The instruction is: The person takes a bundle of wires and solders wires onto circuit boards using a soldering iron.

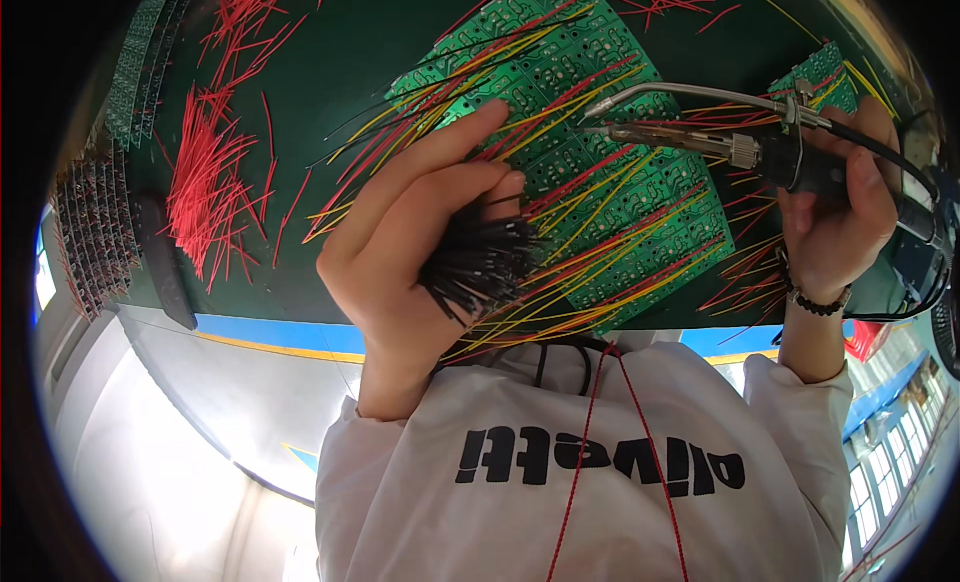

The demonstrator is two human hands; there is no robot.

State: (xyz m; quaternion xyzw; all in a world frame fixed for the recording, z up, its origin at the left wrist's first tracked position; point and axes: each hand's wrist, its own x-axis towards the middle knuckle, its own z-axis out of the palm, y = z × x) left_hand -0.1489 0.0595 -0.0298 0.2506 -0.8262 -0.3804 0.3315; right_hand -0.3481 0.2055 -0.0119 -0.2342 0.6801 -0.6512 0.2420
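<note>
My left hand (385, 217) is closed round a thick bundle of short black wires (475, 267), its index finger stretched out over the left part of a green circuit board panel (600, 37). Red, yellow and black wires run across the panel and stick out past its edges. In my right hand (845, 207) is a soldering iron (800, 164) with a curved metal feed tube (690, 88) clamped to it. The iron's tip points left, over the middle of the panel, close to the tube's end; whether it touches the board, I cannot tell.
A heap of loose red wires (205, 177) lies on the dark green table (330, 42) to the left. Stacked circuit boards (95, 227) stand at the left rim. A smaller wired board (825, 72) lies at the far right. Black cables (920, 172) trail off the iron.
</note>
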